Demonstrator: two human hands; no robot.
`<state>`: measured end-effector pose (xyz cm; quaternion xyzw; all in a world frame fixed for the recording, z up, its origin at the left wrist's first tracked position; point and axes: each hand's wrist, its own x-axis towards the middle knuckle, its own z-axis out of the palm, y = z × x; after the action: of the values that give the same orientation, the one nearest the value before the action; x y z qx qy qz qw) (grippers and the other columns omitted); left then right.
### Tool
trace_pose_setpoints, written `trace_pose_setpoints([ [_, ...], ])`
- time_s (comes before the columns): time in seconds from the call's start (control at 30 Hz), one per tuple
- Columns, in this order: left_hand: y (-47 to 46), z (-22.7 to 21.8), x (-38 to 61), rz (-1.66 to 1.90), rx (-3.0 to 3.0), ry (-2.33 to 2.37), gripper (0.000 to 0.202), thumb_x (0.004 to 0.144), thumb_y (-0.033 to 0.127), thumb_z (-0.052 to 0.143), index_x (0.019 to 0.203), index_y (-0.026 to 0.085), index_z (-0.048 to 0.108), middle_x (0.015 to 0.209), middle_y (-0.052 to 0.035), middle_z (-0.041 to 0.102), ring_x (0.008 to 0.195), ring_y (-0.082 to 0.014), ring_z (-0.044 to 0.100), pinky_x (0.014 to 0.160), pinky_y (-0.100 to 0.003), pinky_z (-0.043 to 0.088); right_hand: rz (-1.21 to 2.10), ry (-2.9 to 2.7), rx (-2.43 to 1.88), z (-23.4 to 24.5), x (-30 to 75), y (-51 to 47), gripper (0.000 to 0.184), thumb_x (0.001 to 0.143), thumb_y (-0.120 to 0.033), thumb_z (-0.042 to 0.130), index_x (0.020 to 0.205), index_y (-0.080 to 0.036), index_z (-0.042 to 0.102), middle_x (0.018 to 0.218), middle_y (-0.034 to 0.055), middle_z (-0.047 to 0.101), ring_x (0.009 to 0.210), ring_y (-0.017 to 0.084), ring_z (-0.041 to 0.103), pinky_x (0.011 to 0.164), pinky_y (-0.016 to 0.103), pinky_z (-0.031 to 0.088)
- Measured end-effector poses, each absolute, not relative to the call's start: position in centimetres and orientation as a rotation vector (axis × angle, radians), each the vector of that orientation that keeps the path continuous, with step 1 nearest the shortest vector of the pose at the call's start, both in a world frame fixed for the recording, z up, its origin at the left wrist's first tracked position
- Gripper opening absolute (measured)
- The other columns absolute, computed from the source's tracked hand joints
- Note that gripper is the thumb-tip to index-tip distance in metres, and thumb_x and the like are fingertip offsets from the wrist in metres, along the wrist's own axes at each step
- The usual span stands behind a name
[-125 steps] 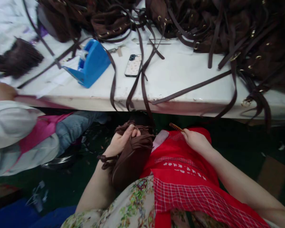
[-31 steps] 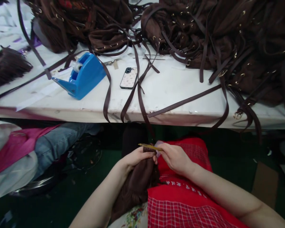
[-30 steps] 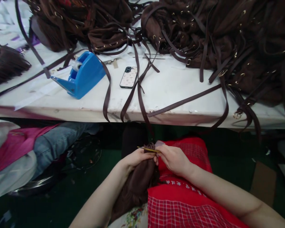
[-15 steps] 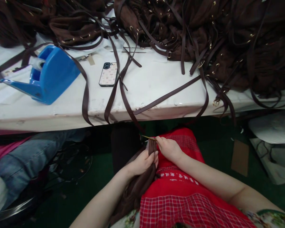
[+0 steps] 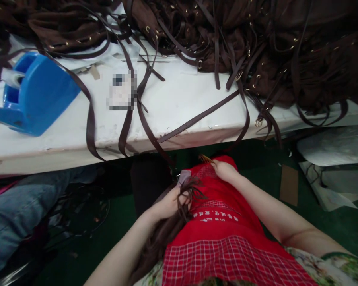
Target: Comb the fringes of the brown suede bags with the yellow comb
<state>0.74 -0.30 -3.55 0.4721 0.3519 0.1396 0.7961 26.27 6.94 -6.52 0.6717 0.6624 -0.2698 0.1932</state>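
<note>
My left hand point(image 5: 170, 202) is closed around a bundle of brown fringe point(image 5: 188, 190) that belongs to a brown suede bag point(image 5: 155, 242) lying along my lap. My right hand point(image 5: 225, 171) is closed on a small yellow-brown comb point(image 5: 205, 159), held above my knee, to the right of the fringe and clear of it. A red apron point(image 5: 223, 230) covers my lap under both hands.
A white table point(image 5: 179, 107) runs across in front, with brown straps point(image 5: 143, 119) hanging over its edge. A pile of brown bags point(image 5: 256, 35) fills its far side. A blue tape dispenser point(image 5: 32, 95) and a phone point(image 5: 122, 89) lie on it. Another person's jeans-clad leg point(image 5: 20, 206) is at left.
My right hand has drawn the comb up and to the right, out of the fringe. The fringe strands now lie loose over my left hand. The view has shifted right.
</note>
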Motion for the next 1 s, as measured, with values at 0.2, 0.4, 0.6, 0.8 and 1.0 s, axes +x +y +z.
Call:
trace_pose_setpoints([
  [0.2, 0.4, -3.9, 0.6, 0.42, 0.824, 0.757, 0.045, 0.085, 0.055, 0.045, 0.067, 0.014, 0.047, 0.064, -0.0016, 0.054, 0.058, -0.0098, 0.048, 0.058, -0.023, 0.04, -1.234, 2.243, 2.023, -2.2, 25.9, 4.9, 0.038, 0.097, -0.038, 0.022, 0.084, -0.019, 0.052, 0.066, -0.0002, 0.062, 0.06, 0.013, 0.058, 0.065, 0.024, 0.04],
  [0.4, 0.2, -3.7, 0.8, 0.348, 0.945, 0.755, 0.043, 0.086, 0.053, 0.044, 0.069, 0.014, 0.05, 0.067, -0.0026, 0.056, 0.06, -0.011, 0.049, 0.061, -0.024, 0.042, -1.174, 2.572, 1.423, 1.3, 21.7, 2.0, 0.028, 0.096, -0.032, 0.029, 0.103, -0.019, 0.053, 0.092, 0.0054, 0.067, 0.078, 0.017, 0.062, 0.07, 0.026, 0.041],
  [0.6, 0.1, -2.0, 0.8, 0.306, 1.28, 0.73, 0.034, 0.091, 0.04, 0.038, 0.071, 0.016, 0.052, 0.07, -0.0027, 0.057, 0.064, -0.0131, 0.051, 0.067, -0.025, 0.045, -0.779, 2.469, 1.206, -1.1, 19.8, 1.5, 0.021, 0.093, -0.027, 0.036, 0.103, -0.02, 0.053, 0.089, 0.0069, 0.068, 0.077, 0.02, 0.064, 0.063, 0.026, 0.042],
  [0.8, 0.3, -1.1, 0.6, 0.305, 1.471, 0.807, 0.036, 0.093, 0.039, 0.032, 0.069, 0.017, 0.049, 0.07, -0.0032, 0.056, 0.066, -0.0147, 0.049, 0.07, -0.026, 0.043, -0.585, 2.378, 1.413, -2.4, 19.6, 2.0, 0.026, 0.096, -0.027, 0.028, 0.106, -0.02, 0.05, 0.087, 0.008, 0.068, 0.076, 0.021, 0.065, 0.062, 0.027, 0.045],
  [1.0, -0.1, -0.4, 1.2, 0.32, 1.575, 0.692, 0.033, 0.091, 0.039, 0.038, 0.068, 0.017, 0.046, 0.074, -0.0026, 0.053, 0.066, -0.0135, 0.044, 0.073, -0.026, 0.041, -0.559, 2.073, 1.605, -4.5, 21.9, 3.9, 0.03, 0.094, -0.021, 0.027, 0.11, -0.015, 0.052, 0.089, 0.0128, 0.068, 0.079, 0.024, 0.066, 0.064, 0.031, 0.046],
])
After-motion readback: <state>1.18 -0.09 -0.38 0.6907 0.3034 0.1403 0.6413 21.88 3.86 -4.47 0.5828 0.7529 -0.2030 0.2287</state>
